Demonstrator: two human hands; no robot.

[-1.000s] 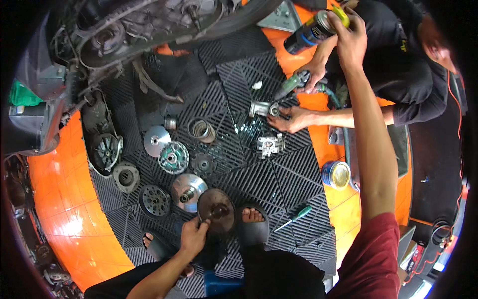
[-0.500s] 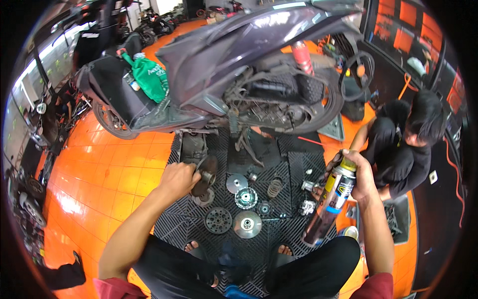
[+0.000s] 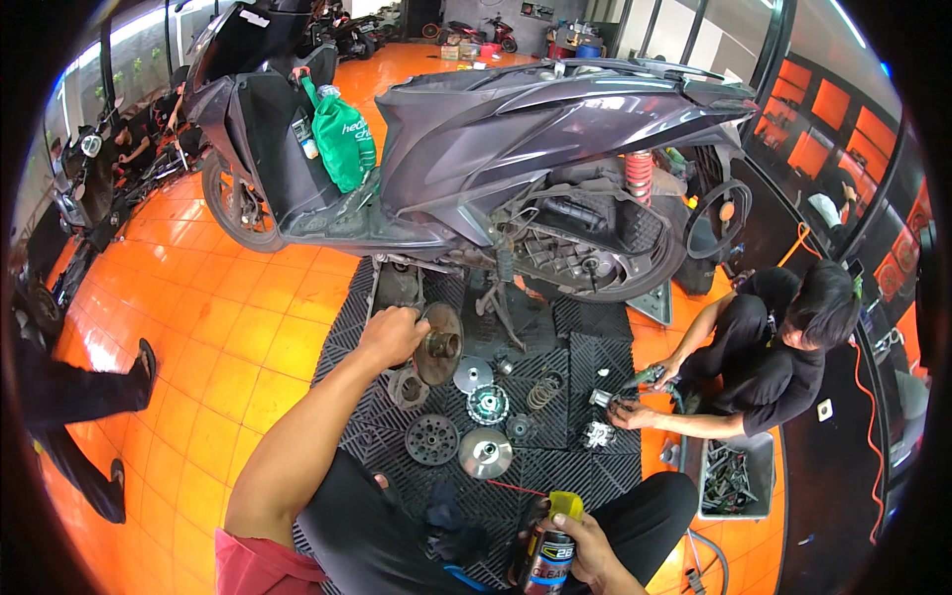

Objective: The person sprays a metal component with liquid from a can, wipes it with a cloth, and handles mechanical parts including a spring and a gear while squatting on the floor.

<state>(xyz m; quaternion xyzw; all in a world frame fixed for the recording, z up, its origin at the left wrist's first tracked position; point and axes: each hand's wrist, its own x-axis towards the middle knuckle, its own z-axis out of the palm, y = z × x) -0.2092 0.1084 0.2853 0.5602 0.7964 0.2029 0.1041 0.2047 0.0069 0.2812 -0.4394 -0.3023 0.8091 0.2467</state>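
Observation:
My left hand [image 3: 392, 339] grips a dark metal disc [image 3: 438, 359] with a central hub, held up above the mat. My right hand [image 3: 585, 543] holds a black spray can [image 3: 548, 563] with a yellow cap and thin red straw, low by my right knee. Between them on the black ribbed mat [image 3: 595, 466] lie a silver disc [image 3: 473, 373], a toothed clutch piece [image 3: 487, 404], a shiny pulley disc [image 3: 486, 454], a perforated plate [image 3: 431, 441] and a spring [image 3: 545, 390].
A dark scooter [image 3: 446, 169] stands ahead. A crouching co-worker [image 3: 754, 337] at right holds a tool [image 3: 645, 377] and metal part [image 3: 602, 397]. A grey bin [image 3: 734, 476] of tools is at right. Another person's legs [image 3: 89, 397] are at left.
The view has tilted up from the mat to the scooter. My left hand has lifted the disc forward. My right hand has brought the can down toward my knee.

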